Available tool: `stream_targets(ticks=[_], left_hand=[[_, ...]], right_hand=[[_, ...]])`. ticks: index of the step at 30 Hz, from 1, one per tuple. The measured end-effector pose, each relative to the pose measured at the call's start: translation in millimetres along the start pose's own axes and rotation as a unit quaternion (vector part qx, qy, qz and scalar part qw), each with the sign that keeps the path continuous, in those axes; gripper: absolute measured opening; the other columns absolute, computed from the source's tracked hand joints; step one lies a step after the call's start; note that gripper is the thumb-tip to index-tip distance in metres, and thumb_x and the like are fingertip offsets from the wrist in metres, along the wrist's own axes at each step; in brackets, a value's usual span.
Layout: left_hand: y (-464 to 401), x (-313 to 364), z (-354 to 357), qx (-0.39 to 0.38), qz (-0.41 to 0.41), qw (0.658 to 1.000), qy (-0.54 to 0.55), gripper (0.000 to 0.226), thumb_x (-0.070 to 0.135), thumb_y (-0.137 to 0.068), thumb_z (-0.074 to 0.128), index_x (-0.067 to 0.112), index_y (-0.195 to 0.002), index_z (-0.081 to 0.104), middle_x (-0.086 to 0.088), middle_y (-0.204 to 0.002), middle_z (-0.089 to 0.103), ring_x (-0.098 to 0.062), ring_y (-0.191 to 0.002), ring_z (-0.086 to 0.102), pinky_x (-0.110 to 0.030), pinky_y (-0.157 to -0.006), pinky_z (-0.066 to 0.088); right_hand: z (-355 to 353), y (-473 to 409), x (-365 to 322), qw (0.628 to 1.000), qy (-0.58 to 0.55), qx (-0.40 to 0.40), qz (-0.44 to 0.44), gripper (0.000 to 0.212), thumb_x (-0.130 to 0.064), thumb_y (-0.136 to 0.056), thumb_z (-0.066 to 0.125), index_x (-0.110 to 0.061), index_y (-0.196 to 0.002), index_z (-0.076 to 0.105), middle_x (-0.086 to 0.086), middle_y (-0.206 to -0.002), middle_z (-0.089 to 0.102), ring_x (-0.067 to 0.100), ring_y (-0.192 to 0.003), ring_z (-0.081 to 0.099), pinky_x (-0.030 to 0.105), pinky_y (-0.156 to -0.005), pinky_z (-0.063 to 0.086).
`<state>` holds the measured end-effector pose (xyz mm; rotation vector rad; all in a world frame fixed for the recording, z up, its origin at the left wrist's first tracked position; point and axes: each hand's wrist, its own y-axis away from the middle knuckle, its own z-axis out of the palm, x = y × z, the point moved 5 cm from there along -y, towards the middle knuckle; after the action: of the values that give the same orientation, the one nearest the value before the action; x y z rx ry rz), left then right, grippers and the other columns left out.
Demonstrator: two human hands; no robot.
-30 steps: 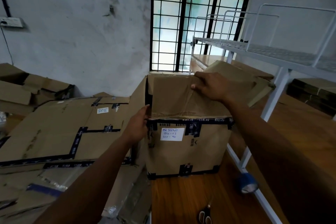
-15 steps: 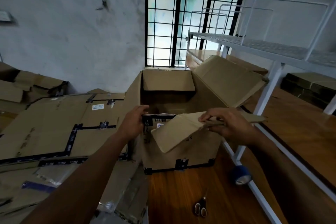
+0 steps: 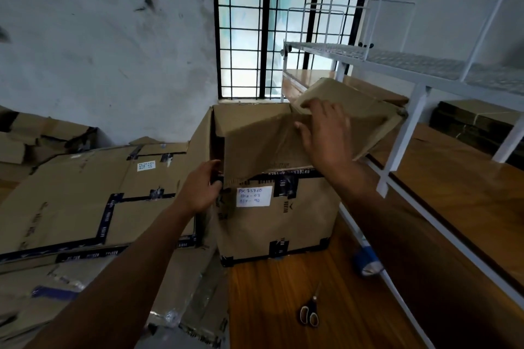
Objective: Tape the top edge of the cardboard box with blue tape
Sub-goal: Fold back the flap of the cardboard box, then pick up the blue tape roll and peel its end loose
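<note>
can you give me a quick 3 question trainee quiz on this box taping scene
1. True or false: the tape roll is in the right hand.
2. Multiple choice: what lies on the wooden floor nearest the camera? A) scissors B) a knife C) a marker
3. Short answer: which part of the box does the left hand hold?

Key:
1. False. The roll sits on the floor by the white rack's lower rail; the right hand rests on the front flap.
2. A, the scissors.
3. Its front left corner, at the top edge beside the white label.
</note>
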<state>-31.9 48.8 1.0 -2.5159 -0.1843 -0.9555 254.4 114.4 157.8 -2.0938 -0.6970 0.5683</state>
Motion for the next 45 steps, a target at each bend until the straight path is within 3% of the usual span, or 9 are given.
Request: stream_targets(ticks=[3, 9, 15, 20, 25, 29, 34, 39, 45], left_hand=[[2.5, 3.0, -1.3, -0.014, -0.03, 0.999, 0.01, 0.07, 0.038, -0.097, 0.071, 0.023, -0.157, 0.039, -0.002, -0.149, 0.059, -0.023, -0.13, 0.061, -0.046, -0.108, 0.051], [11.3, 11.1, -10.3, -0.001, -0.093, 0.983, 0.159, 0.043, 0.046, -0.112, 0.036, 0.029, -0.151, 0.045, -0.002, -0.142, 0.063, -0.026, -0.13, 0.06, -0.041, -0.103, 0.045], [0.5, 7.6, -8.6, 0.04, -0.061, 0.992, 0.106, 0.067, 0.047, -0.106, 0.057, 0.035, -0.161, 0.021, 0.002, -0.131, 0.068, -0.018, -0.113, 0.067, -0.034, -0.095, 0.049], [-6.2, 6.9, 0.3, 0.051, -0.009, 0.999, 0.017, 0.033, 0.016, -0.1, 0.068, 0.021, -0.133, 0.069, 0.001, -0.124, 0.064, -0.01, -0.108, 0.061, -0.038, -0.101, 0.058], [-10.6, 8.6, 9.9, 0.037, 0.023, 0.998, -0.053, 0.024, 0.018, -0.093, 0.077, 0.017, -0.116, 0.076, 0.006, -0.116, 0.056, -0.012, -0.104, 0.059, -0.036, -0.099, 0.057], [-11.0, 12.9, 11.5, 0.028, 0.002, 0.995, -0.092, 0.032, 0.027, -0.091, 0.078, 0.025, -0.123, 0.072, 0.002, -0.124, 0.06, -0.02, -0.109, 0.063, -0.051, -0.102, 0.054], [-4.6, 37.6, 33.0, 0.005, -0.036, 0.976, -0.215, 0.068, 0.033, -0.092, 0.07, 0.022, -0.153, 0.042, -0.012, -0.153, 0.045, -0.036, -0.141, 0.043, -0.06, -0.114, 0.034], [14.5, 82.6, 78.3, -0.001, 0.013, 0.957, -0.29, 0.079, 0.041, -0.095, 0.066, 0.022, -0.16, 0.027, -0.015, -0.169, 0.019, -0.042, -0.158, 0.009, -0.064, -0.125, 0.016], [39.6, 118.8, 162.9, -0.049, 0.173, 0.956, -0.232, 0.078, 0.041, -0.091, 0.067, 0.019, -0.157, 0.031, -0.012, -0.165, 0.027, -0.036, -0.155, 0.02, -0.062, -0.121, 0.025]], right_hand=[[29.0, -14.7, -6.8, 0.998, 0.057, -0.004, 0.01, 0.052, -0.025, -0.091, 0.07, -0.018, -0.138, 0.05, 0.015, -0.152, 0.043, 0.038, -0.137, 0.04, 0.052, -0.109, 0.042], [94.3, 7.7, -2.2, 0.987, 0.068, -0.144, 0.023, 0.082, -0.021, -0.096, 0.061, -0.031, -0.163, 0.017, 0.015, -0.172, -0.011, 0.048, -0.155, 0.007, 0.062, -0.121, 0.025], [148.3, 87.5, 22.0, 0.949, 0.045, -0.31, -0.022, 0.054, -0.048, -0.111, 0.022, -0.027, -0.161, 0.024, 0.006, -0.17, 0.022, 0.029, -0.157, 0.021, 0.05, -0.125, 0.02], [152.0, 106.9, 34.5, 0.953, 0.047, -0.3, -0.024, 0.043, -0.037, -0.109, 0.039, -0.024, -0.15, 0.042, 0.001, -0.145, 0.051, 0.022, -0.144, 0.039, 0.045, -0.127, 0.013], [153.8, 104.0, 37.8, 0.948, 0.027, -0.317, -0.022, 0.045, -0.028, -0.107, 0.047, -0.023, -0.151, 0.041, 0.002, -0.148, 0.05, 0.024, -0.146, 0.038, 0.047, -0.128, 0.01], [146.5, 112.9, 43.7, 0.949, 0.007, -0.315, -0.013, 0.067, -0.024, -0.105, 0.05, -0.024, -0.163, 0.017, 0.001, -0.171, 0.021, 0.023, -0.16, 0.01, 0.05, -0.13, 0.008], [125.8, 157.4, 66.6, 0.957, 0.017, -0.283, 0.065, 0.08, -0.021, -0.099, 0.053, -0.017, -0.166, 0.008, 0.005, -0.175, 0.001, 0.025, -0.161, 0.004, 0.045, -0.126, 0.014], [126.3, 239.9, 125.7, 0.92, 0.027, -0.342, 0.188, 0.069, -0.038, -0.1, 0.029, -0.012, -0.163, 0.018, 0.015, -0.169, 0.023, 0.033, -0.153, 0.032, 0.052, -0.119, 0.038], [86.5, 305.8, 175.8, 0.86, 0.037, -0.373, 0.346, 0.045, -0.016, -0.109, 0.044, -0.01, -0.153, 0.038, 0.015, -0.144, 0.055, 0.032, -0.126, 0.057, 0.031, -0.081, 0.043]])
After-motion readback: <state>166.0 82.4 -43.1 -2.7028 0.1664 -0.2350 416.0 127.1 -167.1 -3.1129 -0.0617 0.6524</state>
